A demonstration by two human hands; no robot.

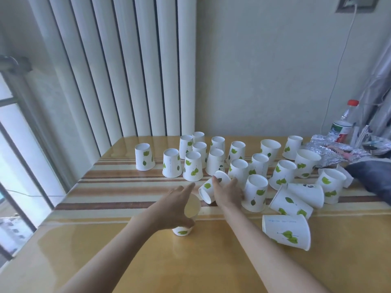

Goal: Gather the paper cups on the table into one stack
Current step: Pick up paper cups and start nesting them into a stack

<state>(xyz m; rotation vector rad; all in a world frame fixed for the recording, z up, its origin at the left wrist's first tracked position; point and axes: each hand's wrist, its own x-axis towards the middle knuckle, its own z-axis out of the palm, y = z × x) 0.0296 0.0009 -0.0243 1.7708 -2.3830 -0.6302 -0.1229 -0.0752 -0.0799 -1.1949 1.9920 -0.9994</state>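
Several white paper cups with green leaf prints stand upside down across the far half of the table [127, 261]; one at the far left [144, 156]. Three cups lie on their sides at the right, the nearest one [286, 231]. My left hand [173, 210] wraps around an upright cup [191, 208] near the table's middle, its mouth tilted toward me. My right hand [227, 192] rests on a tipped cup [208, 190], fingers over its base, with its mouth pointing down and left.
Crumpled foil [330, 151], a plastic bottle with a red cap [344, 123] and a dark cloth [372, 174] crowd the far right corner. A white radiator [118, 70] stands behind the table. A window is at the left.
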